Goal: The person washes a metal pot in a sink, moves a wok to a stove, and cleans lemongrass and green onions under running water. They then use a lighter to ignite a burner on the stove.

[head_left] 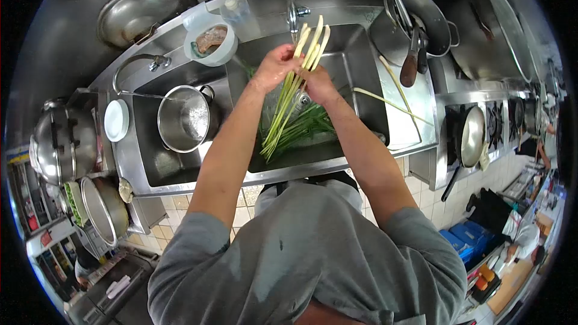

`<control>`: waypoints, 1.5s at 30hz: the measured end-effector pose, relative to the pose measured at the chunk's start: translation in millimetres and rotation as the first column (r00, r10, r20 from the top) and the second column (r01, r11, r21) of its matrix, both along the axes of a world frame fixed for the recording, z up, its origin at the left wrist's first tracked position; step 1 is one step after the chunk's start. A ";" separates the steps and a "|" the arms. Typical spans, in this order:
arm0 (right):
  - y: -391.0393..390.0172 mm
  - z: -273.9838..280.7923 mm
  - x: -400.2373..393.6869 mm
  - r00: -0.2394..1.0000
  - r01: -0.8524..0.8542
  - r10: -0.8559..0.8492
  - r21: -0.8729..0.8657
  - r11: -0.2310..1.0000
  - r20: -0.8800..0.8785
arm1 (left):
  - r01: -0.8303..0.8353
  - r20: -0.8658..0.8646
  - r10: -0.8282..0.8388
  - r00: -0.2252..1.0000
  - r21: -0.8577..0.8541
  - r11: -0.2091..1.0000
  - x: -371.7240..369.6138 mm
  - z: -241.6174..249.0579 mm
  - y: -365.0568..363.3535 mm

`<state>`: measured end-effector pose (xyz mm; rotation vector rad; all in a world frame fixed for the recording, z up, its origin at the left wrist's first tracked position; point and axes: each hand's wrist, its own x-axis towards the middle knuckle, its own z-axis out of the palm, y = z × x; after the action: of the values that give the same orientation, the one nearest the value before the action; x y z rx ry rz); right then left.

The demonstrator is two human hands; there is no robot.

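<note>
Stalks: bunch above basin, fingers of my left hand and right hand gripping it. Partway, I judge: 2 lie on drainboard, greens in basin.

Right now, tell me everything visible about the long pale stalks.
The bundle of long, slim, yellow-green stalks looks smooth and plant-like, creamier at the upper ends, which fan apart. It slants over the right-hand grey metal basin, the left hand and right hand around its upper part, lower ends beside dark green leaves.
</note>
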<state>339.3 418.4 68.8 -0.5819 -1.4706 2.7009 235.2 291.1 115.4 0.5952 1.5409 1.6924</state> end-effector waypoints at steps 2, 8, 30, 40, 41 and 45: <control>-6.6 -3.4 8.3 0.999 0.008 -0.009 0.035 0.999 0.041 | -0.139 -0.234 0.078 0.969 -0.259 0.956 9.7 -2.0 0.3; 9.3 19.1 12.6 0.993 -0.112 0.115 -0.078 0.991 0.038 | -0.296 0.124 0.294 0.948 0.000 0.955 13.3 6.9 -4.3; 60.6 40.2 -4.7 0.998 -0.061 0.061 0.001 0.998 0.019 | -0.370 0.030 0.369 0.929 0.052 0.928 -35.6 58.5 -26.8; 33.1 51.5 -11.1 0.963 -0.267 0.268 0.098 0.959 -0.002 | -0.351 0.032 0.349 0.936 0.060 0.935 -45.4 57.8 -15.1; 28.2 51.3 -11.6 0.964 -0.265 0.267 0.099 0.959 -0.003 | -0.349 0.032 0.348 0.937 0.062 0.935 -42.3 62.0 -13.0; 18.8 49.1 -16.6 0.966 -0.256 0.257 0.166 0.952 0.013 | -0.279 0.105 0.277 0.955 0.007 0.960 -27.2 73.9 -6.6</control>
<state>322.7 437.1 117.9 -0.3939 -1.8677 2.7152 208.1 284.5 189.4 0.3047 1.5909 1.9193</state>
